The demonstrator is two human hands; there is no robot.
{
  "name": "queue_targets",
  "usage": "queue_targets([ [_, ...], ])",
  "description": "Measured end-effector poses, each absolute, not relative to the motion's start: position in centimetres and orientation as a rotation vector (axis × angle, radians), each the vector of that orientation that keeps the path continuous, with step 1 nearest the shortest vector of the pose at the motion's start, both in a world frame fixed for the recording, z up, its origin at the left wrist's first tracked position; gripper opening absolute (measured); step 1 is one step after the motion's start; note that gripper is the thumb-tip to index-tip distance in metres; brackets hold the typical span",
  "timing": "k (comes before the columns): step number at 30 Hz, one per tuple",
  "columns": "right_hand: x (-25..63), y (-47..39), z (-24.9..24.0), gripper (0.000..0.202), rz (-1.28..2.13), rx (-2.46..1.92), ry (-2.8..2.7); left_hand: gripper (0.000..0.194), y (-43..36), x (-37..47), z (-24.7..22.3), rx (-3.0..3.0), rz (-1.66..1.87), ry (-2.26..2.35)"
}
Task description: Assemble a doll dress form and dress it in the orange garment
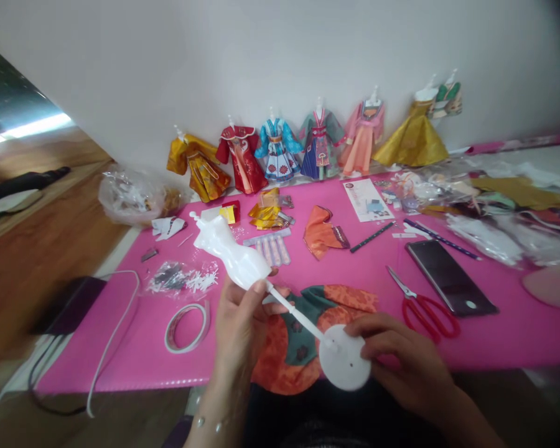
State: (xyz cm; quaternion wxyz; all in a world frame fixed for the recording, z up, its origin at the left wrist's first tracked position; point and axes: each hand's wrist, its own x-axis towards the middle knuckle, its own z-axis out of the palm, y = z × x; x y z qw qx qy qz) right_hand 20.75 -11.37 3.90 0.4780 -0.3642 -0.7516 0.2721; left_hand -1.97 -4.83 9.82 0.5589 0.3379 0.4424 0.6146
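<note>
Holding a white mannequin tilted, left of the red-handled scissors: gripping the torso's lower end with the left hand, pinching its round base with the right hand. Poising it above an orange-and-green garment, with a phone just right of the scissors.

Head-worn view — forward and down, near the table

– What is the left hand doing?
– It is gripping the mannequin at its torso's lower end, thumb lying on top
– And the right hand?
– It is holding the mannequin's base with bent fingers
</note>
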Motion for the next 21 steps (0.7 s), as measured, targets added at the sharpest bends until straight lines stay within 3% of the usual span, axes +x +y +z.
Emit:
queue_targets([
  [16,22.2,-10.7,4.3,0.021,0.617,-0.974,-1.792,0.043,-4.9,-1.9,9.5,0.788,1.459,1.071],
  [19,23.0,-9.5,3.6,0.008,0.529,-1.261,-1.709,0.042,-4.7,-1.9,9.4,0.780,1.442,1.083],
  [21,24.2,-7.7,3.0,0.015,0.442,-1.548,-1.628,0.042,-4.6,-2.0,9.2,0.762,1.397,1.089],
])
